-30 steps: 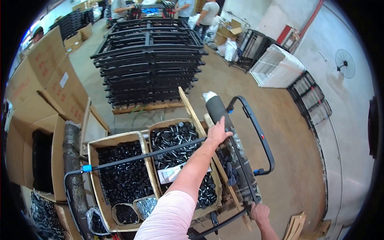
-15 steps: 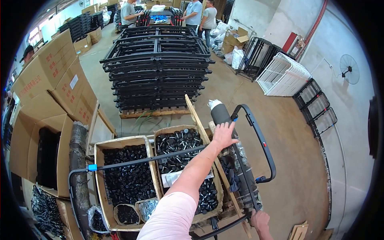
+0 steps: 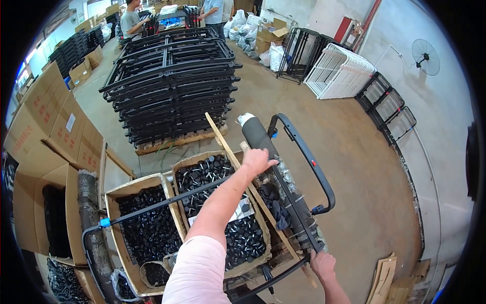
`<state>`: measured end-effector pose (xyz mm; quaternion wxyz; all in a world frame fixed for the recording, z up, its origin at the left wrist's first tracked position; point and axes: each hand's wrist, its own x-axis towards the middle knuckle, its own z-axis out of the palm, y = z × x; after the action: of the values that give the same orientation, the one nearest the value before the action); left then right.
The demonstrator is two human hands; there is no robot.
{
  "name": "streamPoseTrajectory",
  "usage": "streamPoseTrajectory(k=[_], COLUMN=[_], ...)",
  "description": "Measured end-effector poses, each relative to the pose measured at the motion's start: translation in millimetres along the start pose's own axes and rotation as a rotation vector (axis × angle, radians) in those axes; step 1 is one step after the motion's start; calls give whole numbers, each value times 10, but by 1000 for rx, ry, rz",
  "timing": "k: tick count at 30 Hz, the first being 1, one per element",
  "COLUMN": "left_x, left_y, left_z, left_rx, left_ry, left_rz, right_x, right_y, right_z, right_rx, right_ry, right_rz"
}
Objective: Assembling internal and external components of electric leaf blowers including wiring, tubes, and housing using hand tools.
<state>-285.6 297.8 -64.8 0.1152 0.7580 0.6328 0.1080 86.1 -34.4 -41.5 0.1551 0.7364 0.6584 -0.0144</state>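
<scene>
A black tubular metal frame point(image 3: 293, 202) with a blue clip point(image 3: 105, 222) at its left part lies across the boxes and the padded roll. My left hand point(image 3: 258, 161), on the pink-sleeved arm reaching forward, is closed around the frame's bar near the top of the grey padded roll point(image 3: 260, 134). My right hand point(image 3: 323, 263) grips the near end of the same bar at lower right. A curved end loop point(image 3: 314, 163) with a red button sticks out to the right of the roll. My left forearm hides part of the boxes beneath.
Open cartons of black knobs point(image 3: 149, 223) and black-headed bolts point(image 3: 245, 240) stand under the frame. A wooden strip point(image 3: 228, 142) leans beside the roll. Ahead is a tall stack of black frames point(image 3: 172, 86) on a pallet. Large cartons point(image 3: 55, 119) stand left; co-workers point(image 3: 132, 23) stand behind.
My view has turned, so the surroundings sit further left. My left hand's fingers, spread over the bar before, are now curled around it. My right hand still holds the near end.
</scene>
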Motion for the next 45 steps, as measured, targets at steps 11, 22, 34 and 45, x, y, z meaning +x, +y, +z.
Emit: streamPoseTrajectory(k=[11, 22, 34, 45], left_x=[-1, -115, -69, 205], left_y=[115, -742, -1173, 209], left_z=[-401, -305, -223, 76], left_rx=[-4, 21, 277, 169], left_ry=[40, 415, 134, -75], left_rz=[31, -176, -120, 55], right_x=[10, -24, 64, 32], right_y=[25, -68, -158, 52], right_z=[32, -39, 4, -41], right_rx=[7, 29, 24, 15], right_ry=[81, 66, 35, -47], right_rz=[1, 0, -27, 12])
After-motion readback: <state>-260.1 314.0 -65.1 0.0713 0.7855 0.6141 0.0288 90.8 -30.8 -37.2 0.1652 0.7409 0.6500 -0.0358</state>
